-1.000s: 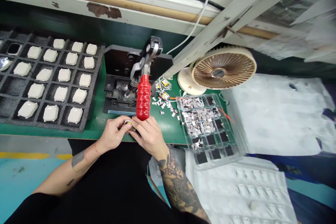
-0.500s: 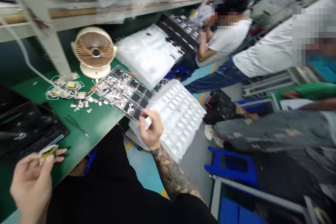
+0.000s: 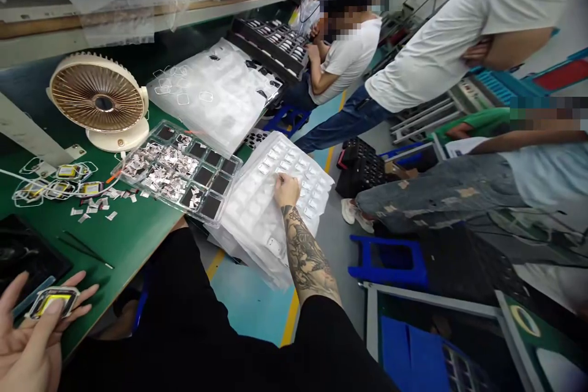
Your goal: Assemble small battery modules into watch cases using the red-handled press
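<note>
In the lower left, my left hand (image 3: 34, 337) grips a small square watch case (image 3: 54, 302) with a yellow part inside; the thumb presses on it and the other fingers spread behind. My right hand (image 3: 287, 188), its arm stretched forward, is over a white plastic-covered tray (image 3: 250, 211) with rows of small pale parts. Those fingers are pinched together, and whatever they hold, if anything, is hidden. To the left of this tray lies a clear compartment box (image 3: 209, 215) with many small white-and-pink pieces and dark squares. Tweezers (image 3: 87, 249) rest on the green table (image 3: 133, 239).
A cream fan (image 3: 101, 101) stands behind the box, near several yellow-centred parts with white loops (image 3: 68, 180). Another covered tray (image 3: 197, 101) lies farther back. One person (image 3: 342, 55) sits at the bench; others stand at right. A blue stool (image 3: 388, 260) is on the floor.
My right hand has moved forward from beside the compartment box to over the white tray. My left hand still holds the watch case, its fingers more spread. The view has swung right.
</note>
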`<state>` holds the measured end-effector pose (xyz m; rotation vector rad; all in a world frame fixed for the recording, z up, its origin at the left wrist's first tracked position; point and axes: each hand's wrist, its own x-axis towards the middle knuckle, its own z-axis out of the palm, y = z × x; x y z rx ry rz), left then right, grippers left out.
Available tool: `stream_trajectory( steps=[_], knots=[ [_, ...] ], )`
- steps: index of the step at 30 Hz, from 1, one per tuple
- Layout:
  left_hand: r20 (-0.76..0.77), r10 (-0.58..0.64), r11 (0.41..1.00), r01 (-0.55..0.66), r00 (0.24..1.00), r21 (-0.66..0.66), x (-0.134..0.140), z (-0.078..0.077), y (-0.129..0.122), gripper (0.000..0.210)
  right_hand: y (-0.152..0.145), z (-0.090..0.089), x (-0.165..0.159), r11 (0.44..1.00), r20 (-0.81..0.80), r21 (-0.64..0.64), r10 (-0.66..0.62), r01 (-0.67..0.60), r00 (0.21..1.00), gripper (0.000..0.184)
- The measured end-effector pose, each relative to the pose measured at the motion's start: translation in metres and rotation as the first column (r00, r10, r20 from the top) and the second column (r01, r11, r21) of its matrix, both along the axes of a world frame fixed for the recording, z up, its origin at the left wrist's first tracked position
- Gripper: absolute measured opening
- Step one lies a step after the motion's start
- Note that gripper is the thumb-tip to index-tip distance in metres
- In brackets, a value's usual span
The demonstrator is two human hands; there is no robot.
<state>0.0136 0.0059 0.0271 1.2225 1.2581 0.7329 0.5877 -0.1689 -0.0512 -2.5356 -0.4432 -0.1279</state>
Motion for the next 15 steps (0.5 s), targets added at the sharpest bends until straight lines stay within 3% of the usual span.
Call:
stream_trajectory(
  steps=[3, 6, 8, 11, 13, 15],
  knots=[
    [0.038, 0.158, 0.987, -0.158, 0.987, -0.013, 0.006, 0.016, -0.002, 0.044, 0.004, 0.014, -0.012, 0.992, 0.063, 0.126, -0.029, 0.020, 0.998, 0.047],
    [0.180, 0.166, 0.985, -0.155, 0.970, -0.073, 0.003, 0.016, -0.002, 0.053, 0.023, 0.037, -0.055, 0.944, 0.144, 0.325, 0.017, -0.063, 0.989, 0.052],
    [0.258, 0.159, 0.987, -0.148, 0.953, -0.062, -0.001, 0.012, -0.003, 0.057, 0.045, 0.053, -0.101, 0.784, 0.238, 0.578, 0.106, -0.229, 0.965, 0.039],
    [0.251, 0.140, 0.989, -0.148, 0.958, 0.014, -0.003, 0.003, -0.005, 0.055, 0.085, 0.073, -0.189, 0.562, 0.198, 0.674, 0.486, -0.478, 0.851, 0.030],
    [0.232, 0.136, 0.988, -0.150, 0.963, 0.045, -0.004, -0.001, -0.006, 0.056, 0.108, 0.081, -0.250, 0.420, 0.123, 0.688, 0.736, -0.592, 0.666, 0.030],
    [0.239, 0.144, 0.985, -0.162, 0.960, 0.056, -0.005, -0.002, -0.008, 0.056, 0.125, 0.083, -0.305, 0.275, 0.075, 0.685, 0.895, -0.675, 0.440, 0.033]
  ],
)
